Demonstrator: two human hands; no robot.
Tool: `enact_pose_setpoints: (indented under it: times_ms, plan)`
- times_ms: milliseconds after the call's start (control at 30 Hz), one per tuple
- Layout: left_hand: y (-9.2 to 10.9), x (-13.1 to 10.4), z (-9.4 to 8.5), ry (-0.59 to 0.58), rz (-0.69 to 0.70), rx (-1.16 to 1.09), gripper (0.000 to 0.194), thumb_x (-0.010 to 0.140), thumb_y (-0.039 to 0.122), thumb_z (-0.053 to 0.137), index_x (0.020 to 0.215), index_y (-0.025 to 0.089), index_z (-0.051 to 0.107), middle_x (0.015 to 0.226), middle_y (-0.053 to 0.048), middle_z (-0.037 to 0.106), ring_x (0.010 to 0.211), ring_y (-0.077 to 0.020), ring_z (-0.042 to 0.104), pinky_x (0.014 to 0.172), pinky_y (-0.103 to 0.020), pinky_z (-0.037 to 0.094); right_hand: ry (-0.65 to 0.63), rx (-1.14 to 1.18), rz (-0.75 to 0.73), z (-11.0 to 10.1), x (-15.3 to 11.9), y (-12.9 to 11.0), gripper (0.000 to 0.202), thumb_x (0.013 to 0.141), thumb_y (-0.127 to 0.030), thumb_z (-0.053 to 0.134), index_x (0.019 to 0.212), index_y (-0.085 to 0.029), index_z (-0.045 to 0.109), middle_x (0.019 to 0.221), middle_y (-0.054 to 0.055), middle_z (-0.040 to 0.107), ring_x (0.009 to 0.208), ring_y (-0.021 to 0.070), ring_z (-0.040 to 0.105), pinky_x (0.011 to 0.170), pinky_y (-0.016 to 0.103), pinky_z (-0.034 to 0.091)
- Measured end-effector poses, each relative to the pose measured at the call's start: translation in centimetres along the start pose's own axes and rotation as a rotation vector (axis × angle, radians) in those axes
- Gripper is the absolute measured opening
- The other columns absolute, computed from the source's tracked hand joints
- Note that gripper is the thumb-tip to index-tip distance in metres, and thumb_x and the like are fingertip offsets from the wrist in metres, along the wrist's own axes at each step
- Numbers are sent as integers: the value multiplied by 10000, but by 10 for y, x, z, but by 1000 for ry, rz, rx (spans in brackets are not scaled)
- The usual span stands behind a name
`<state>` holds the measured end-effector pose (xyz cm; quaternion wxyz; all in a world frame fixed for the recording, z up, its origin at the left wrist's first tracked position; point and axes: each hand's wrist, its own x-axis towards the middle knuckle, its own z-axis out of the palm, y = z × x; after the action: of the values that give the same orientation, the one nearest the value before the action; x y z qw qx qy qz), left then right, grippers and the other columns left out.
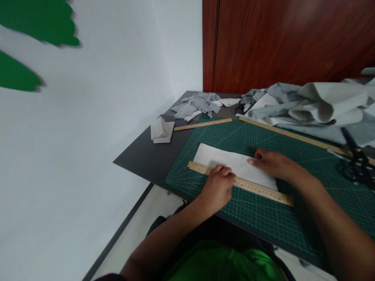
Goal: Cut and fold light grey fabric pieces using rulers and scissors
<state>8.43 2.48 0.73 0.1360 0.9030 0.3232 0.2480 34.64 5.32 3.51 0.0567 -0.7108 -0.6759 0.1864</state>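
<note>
A white rectangle of cloth [227,159] lies on the green cutting mat [246,134]. Along its near edge runs a wooden ruler [260,189]. My left hand [220,185] rests on the ruler near its middle, fingers curled over it and covering part of the markings. At the cloth's far right edge is my right hand [271,163], thumb on the cloth and fingers bent in a pinch at the edge; the fingertips are partly hidden.
Black-handled scissors [356,160] lie on the right. A long wooden ruler [293,135] and a shorter wooden stick [203,124] lie farther back. Folded cloths [162,130] sit at the left, grey scraps [199,104] behind them. Heaped fabric [316,103] covers the back right.
</note>
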Motion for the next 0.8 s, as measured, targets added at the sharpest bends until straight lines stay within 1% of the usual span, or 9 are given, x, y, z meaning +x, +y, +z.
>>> enact_pose_setpoints:
  times_ms: [167, 300, 400, 600, 800]
  plan:
    - [0, 0, -1, -17, 7, 0, 123, 960, 130, 607, 882, 168, 695, 969, -72, 677, 1008, -244, 567, 917, -400, 503, -1, 14, 0, 3, 2, 4, 355, 918, -576, 539, 920, -234, 635, 814, 79, 734, 693, 233, 658, 572, 314, 380]
    - [1, 1, -2, -24, 2, -14, 140, 956, 123, 610, 844, 165, 683, 947, -68, 672, 997, -236, 566, 914, -388, 508, 2, 13, -10, 4, 2, 6, 357, 920, -577, 542, 924, -233, 637, 821, 82, 736, 706, 235, 660, 574, 313, 379]
    - [2, 1, -2, -10, -2, -31, 158, 957, 107, 597, 832, 164, 674, 961, -68, 672, 1008, -233, 564, 932, -386, 508, -10, 6, -12, 2, 0, 4, 349, 930, -564, 533, 950, -231, 635, 837, 81, 736, 721, 234, 660, 580, 309, 375]
    - [0, 1, -3, -9, -9, -54, 144, 952, 97, 596, 871, 173, 688, 992, -65, 674, 1022, -245, 571, 946, -413, 512, -37, -19, 4, -4, 0, -2, 341, 937, -542, 537, 993, -216, 619, 893, 92, 733, 790, 242, 664, 612, 306, 387]
    - [0, 2, -4, -1, -8, -65, 165, 958, 81, 576, 916, 180, 702, 1003, -63, 675, 1038, -246, 572, 946, -419, 520, -54, -22, 23, -7, -3, -6, 340, 951, -529, 535, 1026, -209, 621, 951, 105, 733, 815, 239, 655, 626, 300, 383]
